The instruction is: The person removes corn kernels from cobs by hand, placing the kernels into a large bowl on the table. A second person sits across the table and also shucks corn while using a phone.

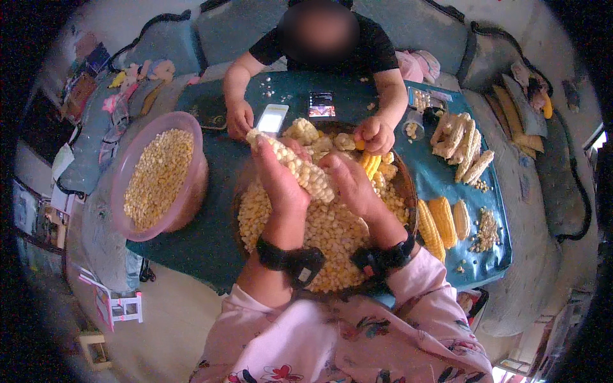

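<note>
Over a wide round basket (414, 214) heaped with loose pale kernels (335, 246), I hold an ear of corn (297, 169) at a slant. My left hand (281, 188) is wrapped round its left side, with most of the fingers behind it. My right hand (354, 185) is closed against the ear's right side, its thumb touching the kernels; its other fingers are partly hidden. Across the basket, a person in a black top has one hand by a yellow ear (370, 164) and the other beside the upper end of mine.
A pink basin (199, 150) of kernels stands left. On the green tablecloth (220, 252) lie a lit phone (272, 117), a dark screen (321, 104), yellow ears (440, 220) and a pile of pale cobs (456, 140). Sofas surround the table; a small stool (124, 307) stands lower left.
</note>
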Available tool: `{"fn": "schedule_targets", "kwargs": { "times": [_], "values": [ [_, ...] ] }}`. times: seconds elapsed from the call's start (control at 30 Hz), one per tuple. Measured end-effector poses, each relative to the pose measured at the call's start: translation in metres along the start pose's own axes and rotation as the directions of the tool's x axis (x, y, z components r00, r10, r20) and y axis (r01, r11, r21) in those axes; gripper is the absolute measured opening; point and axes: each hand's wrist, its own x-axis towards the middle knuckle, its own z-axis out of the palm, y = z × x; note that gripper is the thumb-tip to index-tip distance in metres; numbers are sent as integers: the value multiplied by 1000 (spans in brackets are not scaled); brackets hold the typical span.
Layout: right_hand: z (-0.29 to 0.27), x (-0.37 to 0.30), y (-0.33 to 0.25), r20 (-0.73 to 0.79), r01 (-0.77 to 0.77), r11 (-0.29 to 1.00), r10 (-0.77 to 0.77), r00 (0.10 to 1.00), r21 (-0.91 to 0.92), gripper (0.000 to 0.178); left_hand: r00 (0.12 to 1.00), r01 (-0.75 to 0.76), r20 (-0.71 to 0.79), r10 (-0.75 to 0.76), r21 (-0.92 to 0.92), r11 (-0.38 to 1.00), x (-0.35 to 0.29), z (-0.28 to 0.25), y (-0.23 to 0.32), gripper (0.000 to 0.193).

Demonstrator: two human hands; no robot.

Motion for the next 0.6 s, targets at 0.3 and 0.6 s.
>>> {"fn": "schedule_targets", "kwargs": {
  "times": [0.3,0.6],
  "values": [
    [0,-3,-8,191,184,969,-152,970,-163,35,988,-133,101,116,184,974,-9,7,1,33],
    [-7,1,-2,67,92,961,-77,995,-262,31,965,-158,235,114,178,971,-14,8,2,36]
  ]
}}
